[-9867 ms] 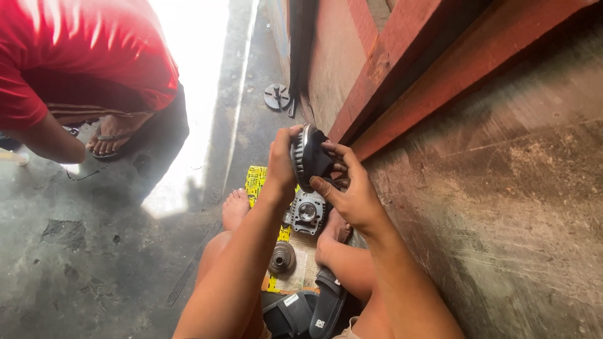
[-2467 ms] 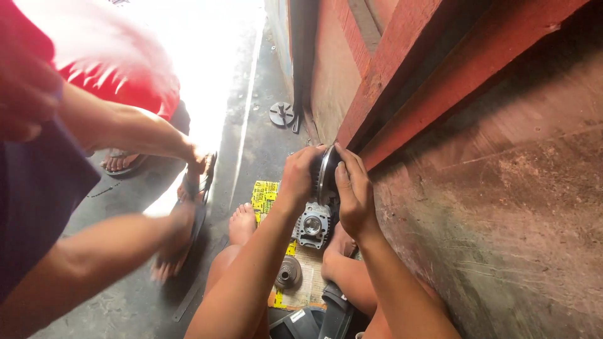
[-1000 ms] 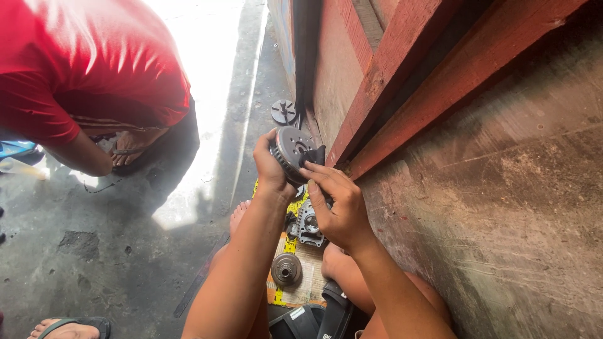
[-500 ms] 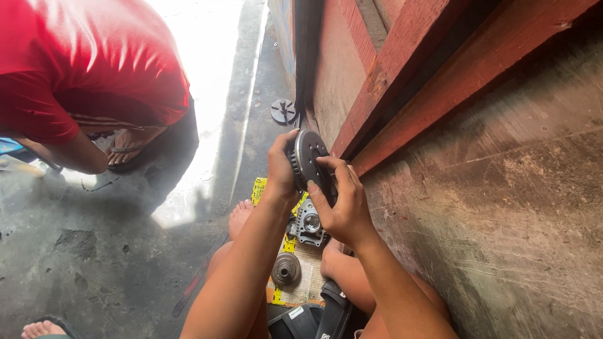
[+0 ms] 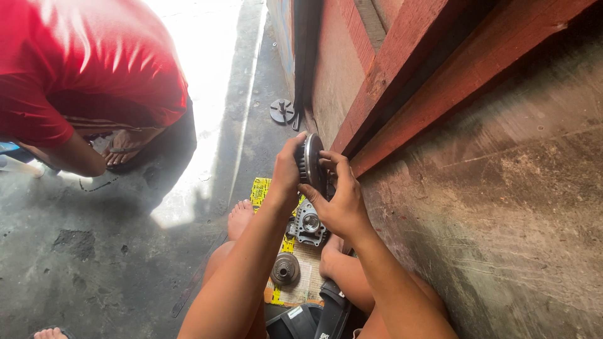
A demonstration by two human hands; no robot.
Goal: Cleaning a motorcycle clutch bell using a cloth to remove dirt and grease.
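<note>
A dark round metal disc part with ribs around its rim (image 5: 311, 163) is held up edge-on in front of me, over my legs. My left hand (image 5: 287, 171) grips it from the left side. From the right, my right hand (image 5: 339, 199) wraps its fingers over the disc's face. Below the hands, on a sheet of yellow and white paper (image 5: 300, 281) on the floor, lie a grey metal engine housing (image 5: 306, 223) and a smaller round metal hub (image 5: 285, 269).
A person in a red shirt (image 5: 75, 81) crouches at the left on the concrete floor. A red-brown wooden wall (image 5: 402, 81) runs along the right. Another round metal part (image 5: 282, 111) lies further ahead by the wall. Black plastic parts (image 5: 314, 317) sit at my lap.
The disc has turned from face-on to edge-on and sits a little lower, with both hands still on it. The person in red has stayed crouched at the left.
</note>
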